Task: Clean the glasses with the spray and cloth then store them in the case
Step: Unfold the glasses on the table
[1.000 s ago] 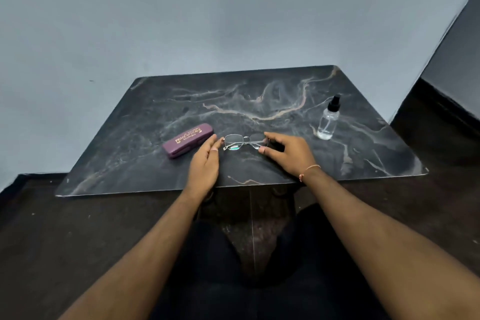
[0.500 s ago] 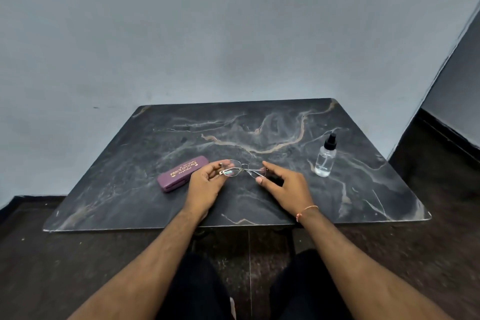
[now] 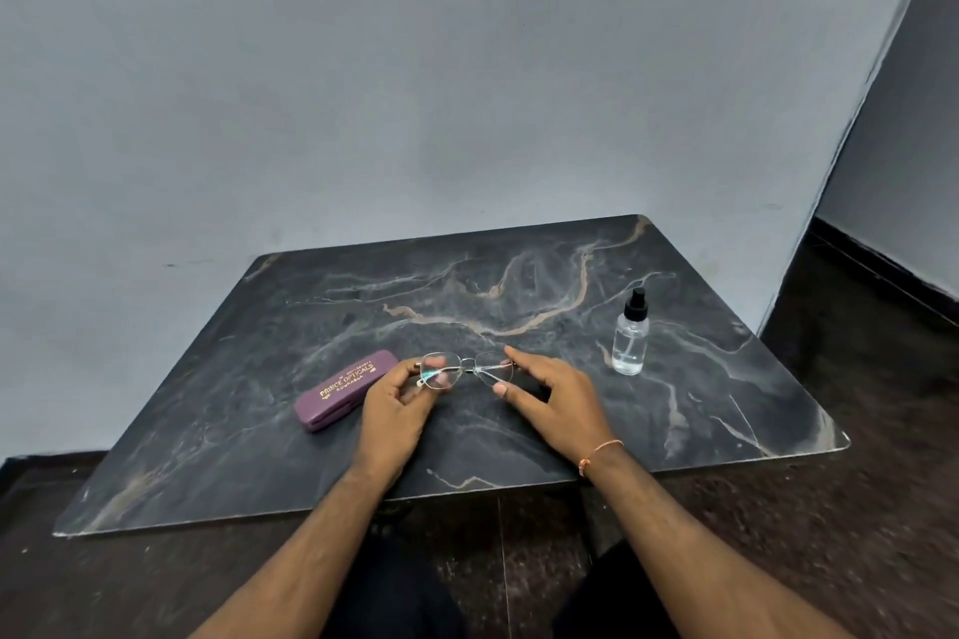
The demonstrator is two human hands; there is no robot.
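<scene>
Left hand (image 3: 397, 400) pinching glasses (image 3: 466, 369) | right hand (image 3: 555, 397) apparently gripping them too | case (image 3: 343, 389) beside

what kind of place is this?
Probably a bare room set up for the recording, not a shop: a dark marble table pushed against a plain grey wall, holding only a glasses case and a spray bottle.

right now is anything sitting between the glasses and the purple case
Nothing visible lies between them on the table. The glasses are held at their ends by the left hand and right hand; only the left hand sits between them and the shut case.
</scene>
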